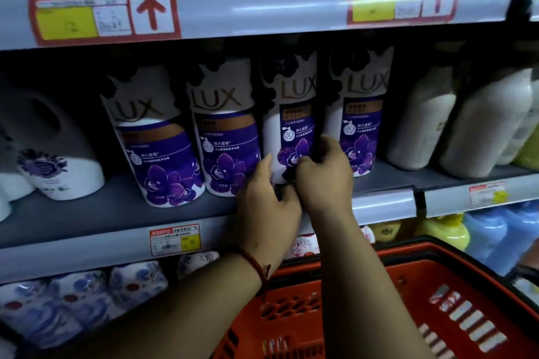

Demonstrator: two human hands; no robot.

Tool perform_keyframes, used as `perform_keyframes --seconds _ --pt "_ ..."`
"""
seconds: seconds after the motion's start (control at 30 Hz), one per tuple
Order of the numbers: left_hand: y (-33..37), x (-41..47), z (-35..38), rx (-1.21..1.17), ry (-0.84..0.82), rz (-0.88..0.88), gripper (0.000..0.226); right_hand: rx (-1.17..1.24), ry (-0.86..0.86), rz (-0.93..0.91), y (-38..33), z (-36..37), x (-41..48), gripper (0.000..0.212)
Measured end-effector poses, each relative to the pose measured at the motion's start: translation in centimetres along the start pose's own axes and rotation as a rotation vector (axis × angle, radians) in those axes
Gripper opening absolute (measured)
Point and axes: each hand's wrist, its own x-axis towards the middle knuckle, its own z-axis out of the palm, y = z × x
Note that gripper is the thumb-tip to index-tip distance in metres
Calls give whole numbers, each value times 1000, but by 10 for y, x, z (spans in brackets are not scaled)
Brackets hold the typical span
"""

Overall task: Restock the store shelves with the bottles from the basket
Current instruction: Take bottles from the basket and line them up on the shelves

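Observation:
Several white LUX bottles with purple flower labels stand in a row on the grey middle shelf (pixel 87 213). Both my hands are on the base of the third bottle (pixel 288 114), which is turned a little to the right. My left hand (pixel 262 192) holds its lower left side, fingers against the white wall. My right hand (pixel 323 178) grips its lower right side, thumb over the label. Neighbouring LUX bottles stand at the left (pixel 157 148), (pixel 227 137) and at the right (pixel 361 114). The red basket (pixel 408 294) sits below my arms; no bottle shows inside it.
A white jug with a handle (pixel 49 154) stands at the shelf's left end, and cream bottles (pixel 484 125) at its right. Floral packs (pixel 81 294) and yellow and blue bottles (pixel 455 230) fill the shelf below. The upper shelf edge (pixel 262 3) carries price tags.

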Motion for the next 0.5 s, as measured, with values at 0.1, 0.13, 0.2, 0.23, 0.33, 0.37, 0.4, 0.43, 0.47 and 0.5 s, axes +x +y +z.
perform_keyframes --seconds 0.1,0.13,0.2,0.23,0.33,0.37,0.4,0.43,0.47,0.5 --pt "-3 -1 2 -18 -18 6 79 40 -37 8 -2 2 8 65" --pt "-4 0 2 -22 -25 11 82 51 -47 17 -3 4 10 66" --pt "-4 1 2 -19 -41 14 83 50 -76 36 -4 6 12 62" --pt "-3 2 2 -17 -45 15 80 48 -90 44 -5 6 12 62" --pt "-2 2 1 -32 -57 9 78 58 -105 50 -1 5 16 63" --pt "-2 2 1 -45 -72 2 78 56 -105 47 1 4 17 64" --pt "-2 2 0 -57 -88 -7 78 61 -101 49 4 2 18 66" --pt "-2 2 -2 -70 -103 -13 76 71 -96 49 5 0 18 66" --pt "-2 3 -3 -90 -112 -18 73 94 -89 49 6 -2 18 63" --pt "-2 4 -5 -114 -117 -26 71 115 -85 53 6 -5 16 59"
